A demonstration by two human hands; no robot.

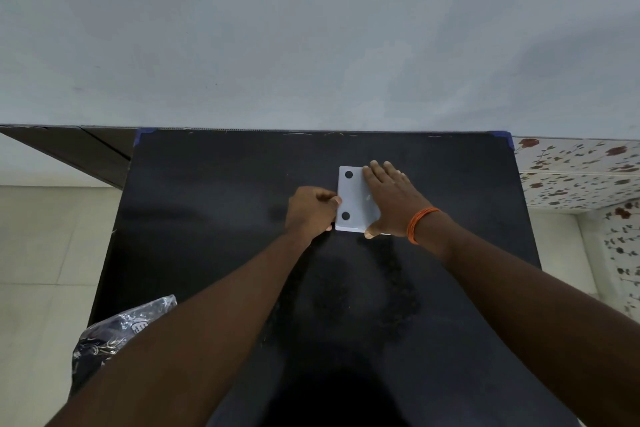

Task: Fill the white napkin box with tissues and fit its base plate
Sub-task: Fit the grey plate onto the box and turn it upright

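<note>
Head view: the right hand point(388, 199) lies flat, fingers spread, on the white napkin box point(355, 199), while the left hand point(311, 210) pinches the box's left edge. The box rests base-up, two dark round spots showing, on the black tabletop point(207, 218); a crumpled plastic bag point(114, 333) lies at the near-left edge.

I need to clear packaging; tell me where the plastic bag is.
In the head view the plastic bag lies at the black table's near-left edge, partly behind the left forearm, far from the napkin box.
</note>
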